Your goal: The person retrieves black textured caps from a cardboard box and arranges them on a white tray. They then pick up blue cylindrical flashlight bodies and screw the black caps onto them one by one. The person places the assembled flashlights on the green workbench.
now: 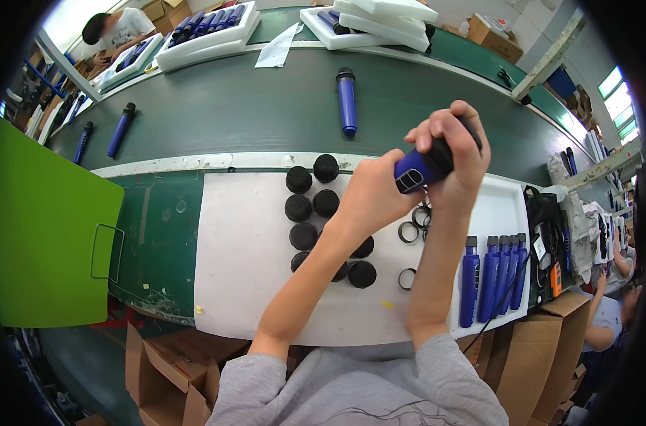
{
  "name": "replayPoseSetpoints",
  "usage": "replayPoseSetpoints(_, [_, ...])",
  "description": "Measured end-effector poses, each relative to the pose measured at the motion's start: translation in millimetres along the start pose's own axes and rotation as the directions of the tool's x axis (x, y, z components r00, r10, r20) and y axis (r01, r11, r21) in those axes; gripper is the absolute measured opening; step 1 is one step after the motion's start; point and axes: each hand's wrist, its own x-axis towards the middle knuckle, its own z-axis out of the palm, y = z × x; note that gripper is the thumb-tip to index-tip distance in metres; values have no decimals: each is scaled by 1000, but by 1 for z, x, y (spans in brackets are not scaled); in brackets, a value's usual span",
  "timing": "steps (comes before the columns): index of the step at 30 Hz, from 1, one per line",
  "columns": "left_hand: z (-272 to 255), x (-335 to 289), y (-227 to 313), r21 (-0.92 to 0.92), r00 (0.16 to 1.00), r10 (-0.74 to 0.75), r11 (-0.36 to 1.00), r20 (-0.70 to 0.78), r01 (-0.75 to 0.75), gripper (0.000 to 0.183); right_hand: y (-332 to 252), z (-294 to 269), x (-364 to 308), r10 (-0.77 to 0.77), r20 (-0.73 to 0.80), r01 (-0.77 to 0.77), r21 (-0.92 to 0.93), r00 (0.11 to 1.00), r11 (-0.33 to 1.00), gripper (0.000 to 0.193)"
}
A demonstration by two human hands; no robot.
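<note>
Green conveyor belting [216, 113] runs across the head view behind a white work mat [245, 255], where rows of round black mesh caps [312, 206] and loose black plastic rings [408, 232] lie beside a white tray [504, 202] of upright blue microphone bodies [493, 277].

Above the mat, both hands meet on one blue-and-black plastic microphone body [421, 167]. Its long axis slants from lower left to upper right, blue end toward the person's left, black end to the right. The left hand [369, 199] is closed around the blue lower end from below; the right hand [454, 153] wraps the black upper end from above, fingers curled tight, so the right sits nearer the head of the piece. Whether a ring or cap is already seated under those fingers I cannot tell. Another blue microphone [346, 99] lies lengthwise on the belt, well apart.
</note>
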Motion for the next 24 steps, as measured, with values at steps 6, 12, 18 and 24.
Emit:
replayPoseSetpoints(6, [-19, 1, -1, -33, 992, 8, 999, 129, -3, 31, 2, -4, 1, 24, 232, -57, 136, 972, 989, 23])
replayPoseSetpoints(12, [-31, -3, 12, -291, 794, -50, 915, 606, 280, 32, 3, -23, 10, -103, 688, -252, 395, 718, 883, 23])
replayPoseSetpoints(18, [-10, -4, 8, -199, 940, -101, 965, 326, 173, 26, -3, -20, 5, 41, 366, -128, 217, 930, 968, 33])
replayPoseSetpoints(24, [-15, 2, 8, -160, 994, -83, 983, 75, 94, 25, 2, -10, 7, -9, 244, 51, -167, 970, 985, 56])
